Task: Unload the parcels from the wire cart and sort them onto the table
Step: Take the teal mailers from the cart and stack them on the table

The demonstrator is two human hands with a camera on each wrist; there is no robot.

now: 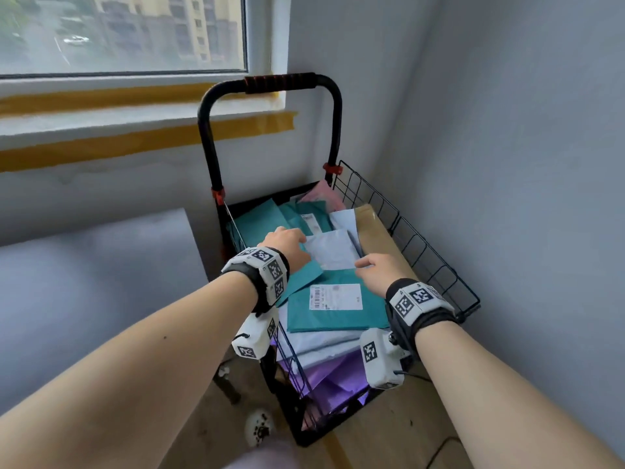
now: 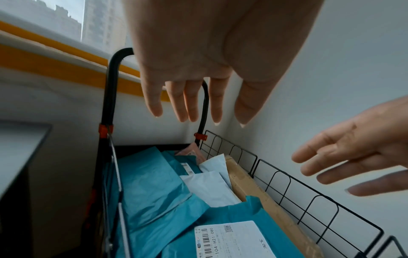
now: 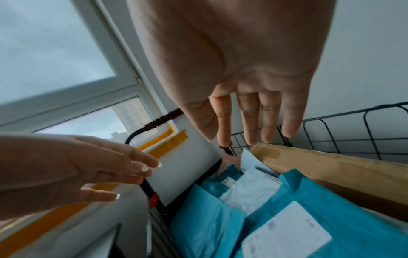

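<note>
Teal and white parcels [image 1: 338, 311] still fill the wire cart [image 1: 436, 255]; table [image 1: 94, 282] waits at nine o'clock. Both hands, left [image 1: 287, 243] and right [image 1: 380, 270], hover with fingers spread, gripping nothing, flanking the white mailer [image 1: 333, 248] for a two-handed lift.

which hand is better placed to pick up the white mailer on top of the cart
Roughly even, slightly the left. The left hand hovers open at the white mailer's left edge, while the right hand hovers open off its near right corner, over the labelled teal parcel.
</note>
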